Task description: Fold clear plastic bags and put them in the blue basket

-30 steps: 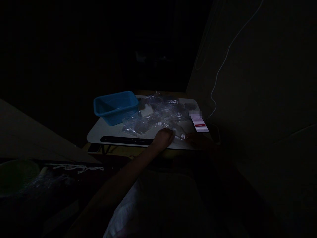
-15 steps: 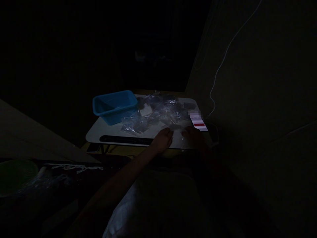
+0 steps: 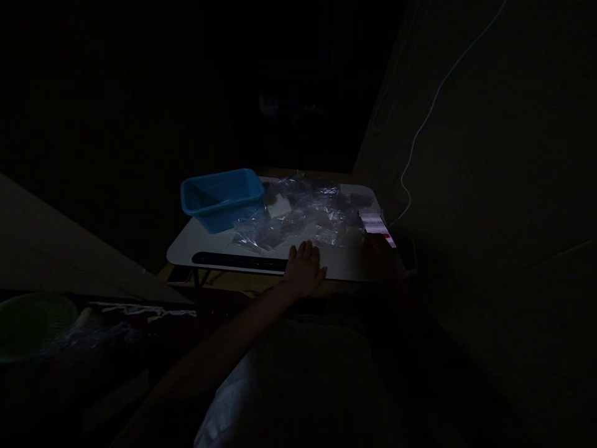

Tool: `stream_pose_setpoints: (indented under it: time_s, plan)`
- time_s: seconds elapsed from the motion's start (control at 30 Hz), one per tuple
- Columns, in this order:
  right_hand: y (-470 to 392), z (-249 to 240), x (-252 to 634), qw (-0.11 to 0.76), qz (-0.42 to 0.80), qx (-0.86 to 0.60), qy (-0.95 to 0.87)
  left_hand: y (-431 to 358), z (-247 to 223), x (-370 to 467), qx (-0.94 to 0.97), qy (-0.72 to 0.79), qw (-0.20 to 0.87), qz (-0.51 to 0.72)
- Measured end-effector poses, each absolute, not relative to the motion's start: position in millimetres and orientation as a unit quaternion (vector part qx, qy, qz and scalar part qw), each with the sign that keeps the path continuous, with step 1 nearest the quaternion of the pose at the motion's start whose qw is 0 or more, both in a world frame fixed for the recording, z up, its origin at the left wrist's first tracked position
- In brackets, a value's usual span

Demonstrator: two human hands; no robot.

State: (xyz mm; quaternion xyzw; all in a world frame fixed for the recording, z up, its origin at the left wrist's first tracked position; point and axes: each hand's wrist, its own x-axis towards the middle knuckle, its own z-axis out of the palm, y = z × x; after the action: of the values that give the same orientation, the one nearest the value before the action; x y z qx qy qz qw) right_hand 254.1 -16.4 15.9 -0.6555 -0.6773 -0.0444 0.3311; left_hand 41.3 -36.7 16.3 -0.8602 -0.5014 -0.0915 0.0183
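My left hand (image 3: 304, 269) lies flat at the front edge of the white table (image 3: 180, 250), fingers spread and nothing in it. Dark and hard to make out, my right hand (image 3: 380, 254) is over the lower part of a lit phone (image 3: 372, 222) at the table's right edge; its fingers are hidden in shadow. Several clear plastic bags (image 3: 301, 218) lie heaped across the middle of the table. Among them is a small white piece (image 3: 279, 206). The blue basin (image 3: 228, 214) stands at the table's left end.
A black strip (image 3: 240, 261) runs along the table's front edge. A white cable (image 3: 431, 109) hangs down the wall at right. At lower left are a green basket (image 3: 35, 323) and some crumpled plastic (image 3: 88, 336). The room is very dark.
My left hand has opened and spread flat on the table edge. My right hand has moved right, from the bag at the front onto the phone. The view has shifted slightly.
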Motion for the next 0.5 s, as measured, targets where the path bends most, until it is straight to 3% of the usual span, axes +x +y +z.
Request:
stream_pose_setpoints:
  time_s: [0.17, 0.5]
  plan:
    - [-20, 6, 240, 0.261, 0.006, -0.551, -0.793, -46, 26, 44, -0.841, -0.527, 0.039, -0.118]
    - [-18, -2, 240, 0.284, -0.036, -0.525, -0.801, -9, 28, 52, -0.891, -0.425, 0.028, -0.157]
